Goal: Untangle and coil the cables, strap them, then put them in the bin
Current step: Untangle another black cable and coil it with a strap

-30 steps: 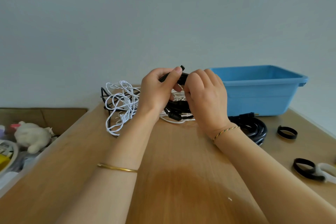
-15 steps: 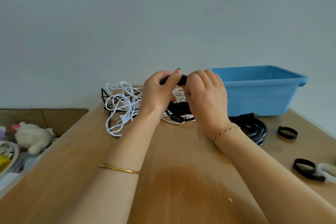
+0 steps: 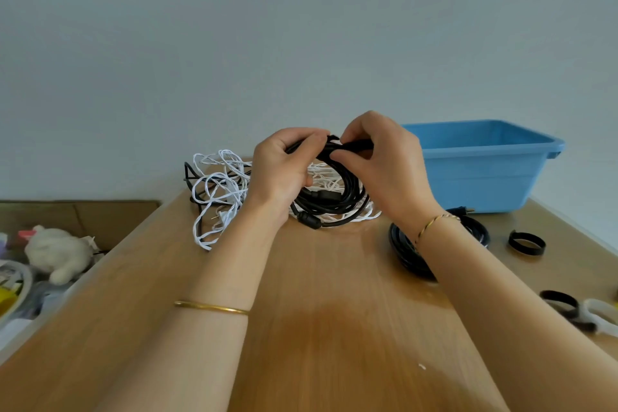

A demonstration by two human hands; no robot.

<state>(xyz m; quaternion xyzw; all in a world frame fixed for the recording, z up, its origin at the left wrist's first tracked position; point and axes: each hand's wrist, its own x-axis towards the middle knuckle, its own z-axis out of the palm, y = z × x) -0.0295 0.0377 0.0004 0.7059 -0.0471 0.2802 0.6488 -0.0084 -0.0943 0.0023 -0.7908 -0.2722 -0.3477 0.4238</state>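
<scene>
- The left hand (image 3: 281,167) is curled round the top of the black coil (image 3: 334,201), thumb over the strands.
- The right hand (image 3: 384,170) pinches a black strand at the top of the same coil between thumb and fingertips, just beside the left thumb.
- Whether that strand is the cable's end or a strap cannot be told.
- The black coil hangs from both hands, and its lower loops touch the table (image 3: 334,328).
- It lies partly over the white cable (image 3: 220,191).
- The white cable is a loose tangle at the far left of the table, behind the left hand, with thin black strands mixed in.
- The blue bin (image 3: 485,184) stands at the far right of the table, just behind the right hand.
- A second coil (image 3: 399,244), black, lies flat in front of the bin, partly hidden by the right wrist.
- A looped strap (image 3: 526,249) lies to its right.
- A black strap (image 3: 568,321) and a white strap (image 3: 602,314) lie touching at the table's right edge.
- A toy (image 3: 57,252) lies off the table to the left.
</scene>
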